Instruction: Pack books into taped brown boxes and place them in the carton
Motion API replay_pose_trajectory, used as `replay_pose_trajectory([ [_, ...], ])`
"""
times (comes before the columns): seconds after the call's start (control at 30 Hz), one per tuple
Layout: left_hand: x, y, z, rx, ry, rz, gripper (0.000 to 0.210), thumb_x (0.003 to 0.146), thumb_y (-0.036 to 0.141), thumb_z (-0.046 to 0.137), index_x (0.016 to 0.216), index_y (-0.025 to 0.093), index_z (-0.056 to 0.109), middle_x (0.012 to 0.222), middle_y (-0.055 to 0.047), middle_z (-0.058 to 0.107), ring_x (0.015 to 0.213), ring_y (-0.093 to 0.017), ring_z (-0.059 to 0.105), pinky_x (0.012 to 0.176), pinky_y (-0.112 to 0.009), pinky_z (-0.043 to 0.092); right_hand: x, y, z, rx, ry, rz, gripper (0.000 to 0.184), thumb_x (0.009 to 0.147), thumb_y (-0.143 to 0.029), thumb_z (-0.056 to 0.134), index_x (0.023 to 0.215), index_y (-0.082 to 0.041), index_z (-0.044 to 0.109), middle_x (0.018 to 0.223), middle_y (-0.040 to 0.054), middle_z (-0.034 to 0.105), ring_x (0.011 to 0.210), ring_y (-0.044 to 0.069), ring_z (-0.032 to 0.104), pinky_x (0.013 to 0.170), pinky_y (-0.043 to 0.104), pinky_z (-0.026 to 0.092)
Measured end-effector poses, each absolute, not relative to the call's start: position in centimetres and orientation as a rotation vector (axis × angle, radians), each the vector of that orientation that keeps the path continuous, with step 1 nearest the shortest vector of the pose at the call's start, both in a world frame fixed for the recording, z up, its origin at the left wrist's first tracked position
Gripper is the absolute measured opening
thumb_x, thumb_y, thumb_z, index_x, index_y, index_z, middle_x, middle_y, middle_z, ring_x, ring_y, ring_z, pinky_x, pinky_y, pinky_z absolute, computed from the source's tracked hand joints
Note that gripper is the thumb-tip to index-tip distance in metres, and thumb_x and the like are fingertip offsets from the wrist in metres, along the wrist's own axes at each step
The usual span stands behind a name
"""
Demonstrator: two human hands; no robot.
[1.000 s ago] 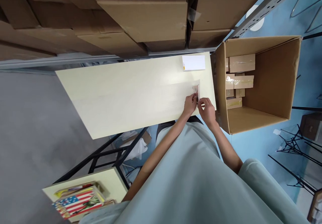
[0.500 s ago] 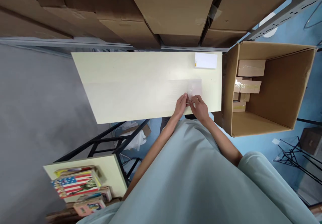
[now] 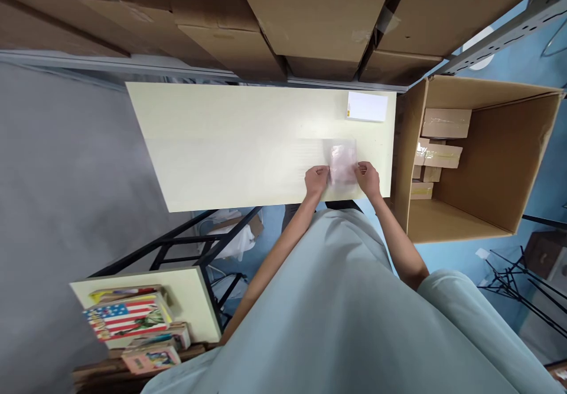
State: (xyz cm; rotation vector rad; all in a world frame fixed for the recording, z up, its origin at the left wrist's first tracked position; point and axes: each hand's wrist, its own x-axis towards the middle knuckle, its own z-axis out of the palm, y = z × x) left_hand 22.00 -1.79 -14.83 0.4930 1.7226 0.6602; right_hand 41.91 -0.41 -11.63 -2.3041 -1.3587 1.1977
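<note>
A translucent, pinkish plastic bag (image 3: 342, 163) is stretched between my two hands over the front right part of the pale table (image 3: 221, 140). My left hand (image 3: 316, 180) pinches its left edge, fingers closed. At the opposite edge, my right hand (image 3: 367, 179) grips the bag with bent fingers. Beneath the bag and to its left, a faint clear sheet (image 3: 310, 146) seems to lie on the table. Farther back stands a small white box (image 3: 367, 107) with a yellow mark, touched by neither hand.
A large open carton (image 3: 478, 205) with several small brown boxes (image 3: 446, 123) stands right of the table. Brown cartons (image 3: 319, 16) fill the shelf beyond the table's back edge. Books (image 3: 133, 317) lie on a low stand at the lower left.
My hands, close together at the bag's near edge before, have moved apart to its two sides. The bag is now spread between them, nearer the table's front. The view has shifted slightly.
</note>
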Motion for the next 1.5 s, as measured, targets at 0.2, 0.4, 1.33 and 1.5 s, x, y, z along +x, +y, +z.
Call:
replay_pose_trajectory([
  [0.2,22.9,-1.5,-13.2,0.663,1.929,0.613,0.014,0.093,0.025,0.076,0.101,0.027,0.065,0.076,0.0,0.07,0.081,-0.024,0.07,0.087,-0.033,0.049,42.1,0.2,-12.4,-2.073,-1.156,1.464,0.033,0.088,-0.053,0.071,0.091,-0.021,0.071,0.083,0.0044,0.074,0.078,0.022,0.068,0.075,0.036,0.058],
  [0.4,22.3,-1.3,-12.1,0.886,1.833,0.585,0.019,0.093,0.019,0.076,0.106,0.032,0.072,0.079,-0.001,0.068,0.089,-0.029,0.069,0.089,-0.035,0.048,41.8,-0.2,-10.9,-1.995,-1.117,1.465,0.046,0.083,-0.067,0.071,0.09,-0.022,0.067,0.079,0.0021,0.069,0.073,0.019,0.063,0.068,0.033,0.054],
  [1.33,14.6,-3.7,-12.8,0.62,1.616,0.879,0.024,0.098,0.035,0.066,0.114,0.018,0.073,0.101,-0.007,0.079,0.094,-0.02,0.075,0.088,-0.034,0.063,28.5,-0.4,-9.2,-1.963,-1.753,1.455,0.02,0.096,-0.033,0.072,0.113,-0.025,0.062,0.114,0.0038,0.072,0.089,0.019,0.07,0.089,0.037,0.058],
  [1.5,13.7,-3.0,-14.1,0.877,1.816,0.79,0.021,0.095,0.021,0.066,0.11,0.02,0.08,0.112,-0.009,0.081,0.099,-0.023,0.075,0.099,-0.038,0.061,31.5,-0.6,-10.4,-2.027,-1.718,1.334,0.03,0.097,-0.032,0.069,0.125,-0.022,0.063,0.128,0.0119,0.07,0.102,0.024,0.074,0.091,0.04,0.06],
])
